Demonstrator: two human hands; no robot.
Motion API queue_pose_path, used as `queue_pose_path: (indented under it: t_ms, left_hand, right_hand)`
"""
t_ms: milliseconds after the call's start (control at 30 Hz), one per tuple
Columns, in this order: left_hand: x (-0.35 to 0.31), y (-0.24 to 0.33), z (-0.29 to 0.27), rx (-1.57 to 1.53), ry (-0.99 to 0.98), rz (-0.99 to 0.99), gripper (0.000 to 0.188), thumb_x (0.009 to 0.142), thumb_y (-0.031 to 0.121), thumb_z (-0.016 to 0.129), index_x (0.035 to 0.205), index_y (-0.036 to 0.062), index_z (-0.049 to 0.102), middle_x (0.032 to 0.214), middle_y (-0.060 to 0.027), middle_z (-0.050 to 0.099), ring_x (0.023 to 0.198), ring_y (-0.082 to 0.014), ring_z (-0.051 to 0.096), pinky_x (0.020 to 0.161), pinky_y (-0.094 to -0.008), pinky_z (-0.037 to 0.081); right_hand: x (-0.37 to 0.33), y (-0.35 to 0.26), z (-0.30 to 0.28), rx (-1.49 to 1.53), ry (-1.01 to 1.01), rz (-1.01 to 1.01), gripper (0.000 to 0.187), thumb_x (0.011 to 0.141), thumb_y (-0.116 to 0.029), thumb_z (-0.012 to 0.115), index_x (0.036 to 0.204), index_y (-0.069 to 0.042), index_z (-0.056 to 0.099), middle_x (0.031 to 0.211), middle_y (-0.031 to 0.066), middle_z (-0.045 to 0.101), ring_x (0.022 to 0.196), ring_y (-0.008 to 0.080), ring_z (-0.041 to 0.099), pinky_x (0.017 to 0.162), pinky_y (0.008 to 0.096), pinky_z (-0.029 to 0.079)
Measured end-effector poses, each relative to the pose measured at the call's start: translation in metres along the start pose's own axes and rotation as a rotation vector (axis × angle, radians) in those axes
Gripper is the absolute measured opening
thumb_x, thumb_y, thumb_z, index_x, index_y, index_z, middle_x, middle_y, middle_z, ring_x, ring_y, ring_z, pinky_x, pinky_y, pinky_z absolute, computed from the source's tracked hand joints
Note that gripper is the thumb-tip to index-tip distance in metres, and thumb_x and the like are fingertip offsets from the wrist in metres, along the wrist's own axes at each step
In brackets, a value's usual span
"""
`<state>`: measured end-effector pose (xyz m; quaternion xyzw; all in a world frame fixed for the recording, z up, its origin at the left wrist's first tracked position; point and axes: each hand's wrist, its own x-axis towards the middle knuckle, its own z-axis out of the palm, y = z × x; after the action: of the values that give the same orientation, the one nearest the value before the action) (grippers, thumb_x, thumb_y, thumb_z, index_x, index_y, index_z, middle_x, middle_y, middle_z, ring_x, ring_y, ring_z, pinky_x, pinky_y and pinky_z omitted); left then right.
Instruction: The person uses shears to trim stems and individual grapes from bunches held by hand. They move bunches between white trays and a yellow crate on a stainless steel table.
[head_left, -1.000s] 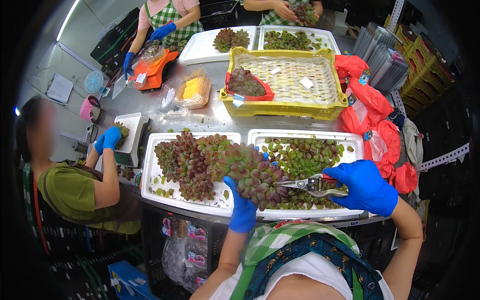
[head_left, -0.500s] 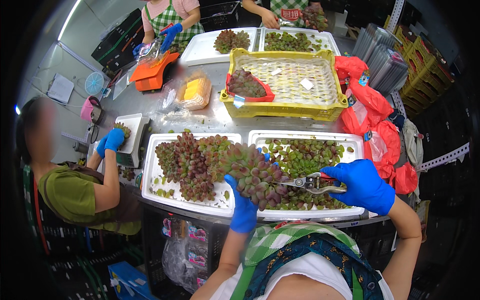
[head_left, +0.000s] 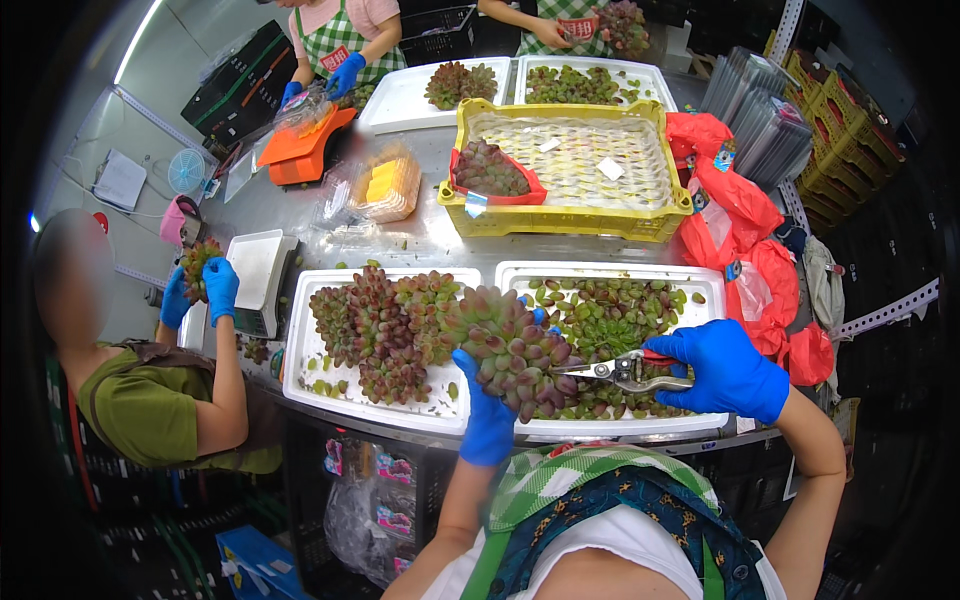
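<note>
A bunch of purple-green grapes (head_left: 510,345) rests in my left hand (head_left: 486,415), whose blue-gloved fingers curl round it from below, some hidden behind the fruit. My right hand (head_left: 728,370), gloved in blue too, grips red-handled pruning shears (head_left: 628,370). Their blades point left, and the tips touch or nearly touch the bunch's right side. Beneath, a white foam tray (head_left: 620,428) holds many loose grapes (head_left: 610,315). More bunches of grapes (head_left: 370,325) lie in the white foam tray (head_left: 300,375) to its left.
Behind the trays stands a yellow crate (head_left: 565,222) with a red-wrapped bunch inside. Red bags (head_left: 765,290) lie along the right. A scale (head_left: 258,280) stands left, beside a co-worker (head_left: 150,400) holding grapes. Two more people work across the table.
The co-worker at left has lifted grapes off the scale and now holds them in both hands. My hands, bunch and shears have barely moved.
</note>
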<state>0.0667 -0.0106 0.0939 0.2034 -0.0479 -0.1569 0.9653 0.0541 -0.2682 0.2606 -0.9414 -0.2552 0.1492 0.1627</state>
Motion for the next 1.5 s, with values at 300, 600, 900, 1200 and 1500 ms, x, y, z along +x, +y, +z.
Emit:
queue_pose_path:
  t_ms: [300,600,900,1200,1500]
  left_hand:
    - [-0.001,0.001,0.002,-0.065,-0.015,-0.022,0.106,0.066,0.081,0.032,0.138,0.0072,0.013,0.139,-0.0169,0.022,0.125,-0.0336,0.03,0.099,-0.0528,0.029]
    - [0.002,0.004,0.009,-0.423,-0.221,-0.129,0.096,0.07,0.077,0.033,0.135,0.0068,0.023,0.129,-0.0183,0.035,0.109,-0.0299,0.044,0.089,-0.0504,0.04]
    - [0.017,-0.003,0.025,-0.631,-0.21,-0.041,0.068,0.083,0.055,0.044,0.133,0.0111,0.03,0.121,-0.0112,0.043,0.109,-0.0237,0.045,0.081,-0.0388,0.042]
    - [0.012,-0.005,0.018,-0.412,0.075,0.042,0.069,0.081,0.06,0.043,0.132,0.0142,0.032,0.13,-0.0097,0.04,0.114,-0.0263,0.045,0.09,-0.0431,0.043]
    - [0.005,-0.009,0.033,-0.04,0.352,0.061,0.058,0.085,0.051,0.045,0.126,0.01,0.038,0.118,-0.0108,0.05,0.105,-0.0251,0.052,0.081,-0.0398,0.05]
  right_hand:
    - [-0.004,0.009,0.013,0.056,0.147,-0.013,0.048,0.063,-0.031,0.074,0.104,-0.01,0.06,0.08,0.0094,0.062,0.068,0.0257,0.061,0.06,0.0316,0.048]
    - [-0.009,0.02,0.04,0.44,0.402,0.241,0.057,0.064,-0.03,0.074,0.11,-0.003,0.055,0.095,0.0164,0.062,0.085,0.0262,0.062,0.076,0.0323,0.048]
    - [-0.017,0.011,0.053,0.505,0.23,0.367,0.062,0.062,-0.032,0.075,0.113,-0.003,0.053,0.099,0.0164,0.061,0.087,0.0274,0.061,0.076,0.0334,0.048]
    - [-0.012,0.004,0.065,0.481,0.207,0.291,0.062,0.062,-0.034,0.075,0.112,-0.003,0.054,0.1,0.0164,0.061,0.086,0.0283,0.062,0.077,0.034,0.049]
    - [0.0,0.005,0.075,0.733,0.346,0.279,0.063,0.064,-0.034,0.075,0.114,-0.002,0.051,0.095,0.016,0.061,0.085,0.0229,0.061,0.076,0.0331,0.047]
